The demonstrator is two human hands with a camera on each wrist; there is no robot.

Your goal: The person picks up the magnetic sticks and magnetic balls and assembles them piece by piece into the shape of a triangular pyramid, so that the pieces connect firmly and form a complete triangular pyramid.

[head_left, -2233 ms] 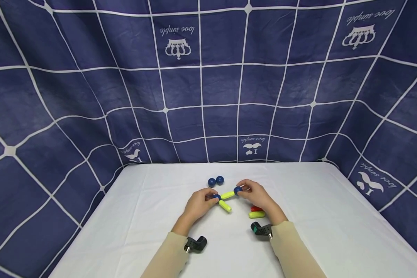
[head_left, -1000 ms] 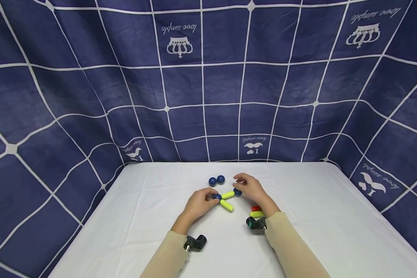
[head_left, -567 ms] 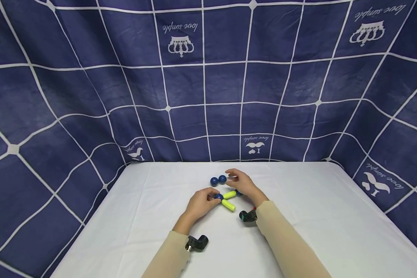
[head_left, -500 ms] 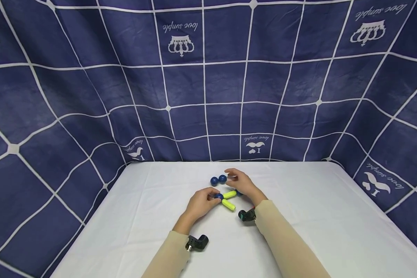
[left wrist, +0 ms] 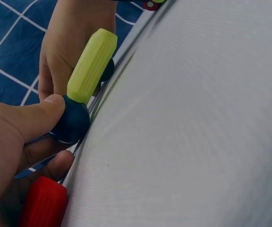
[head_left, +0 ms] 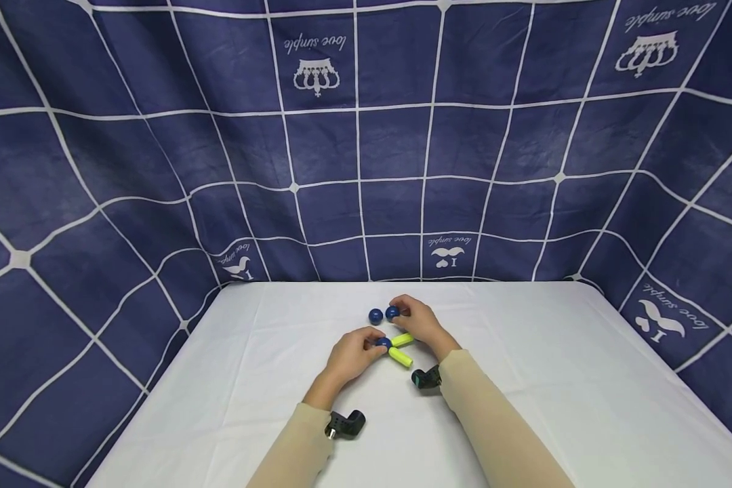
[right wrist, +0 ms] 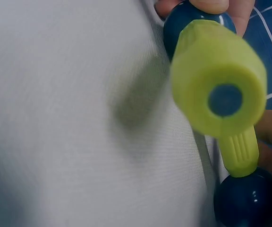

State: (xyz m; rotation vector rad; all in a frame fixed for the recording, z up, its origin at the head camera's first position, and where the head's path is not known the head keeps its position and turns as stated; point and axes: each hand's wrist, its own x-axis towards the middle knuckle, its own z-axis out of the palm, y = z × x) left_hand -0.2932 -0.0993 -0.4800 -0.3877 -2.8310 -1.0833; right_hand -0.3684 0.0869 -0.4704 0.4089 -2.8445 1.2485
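My left hand (head_left: 350, 354) pinches a blue ball (head_left: 383, 344) between thumb and fingers. Two yellow-green ribbed rods (head_left: 400, 357) branch from this ball in a V. In the right wrist view the farther rod joins another blue ball (right wrist: 246, 198), which my right hand hides in the head view. My right hand (head_left: 419, 320) reaches past the V, with thumb and fingertips around a loose blue ball (head_left: 392, 312). A red rod (left wrist: 44, 201) shows beneath my left fingers in the left wrist view; what it joins is hidden.
One more blue ball (head_left: 375, 316) lies just left of the right fingertips. All this stands on a white-covered table (head_left: 280, 352), with a blue checked curtain (head_left: 317, 149) around its back and sides. Small black wrist cameras (head_left: 346, 424) stick out inward from the cuffs.
My right hand has let go of the ball at the rod's end, moved left and away from me, and taken a loose blue ball. My left hand keeps its grip.
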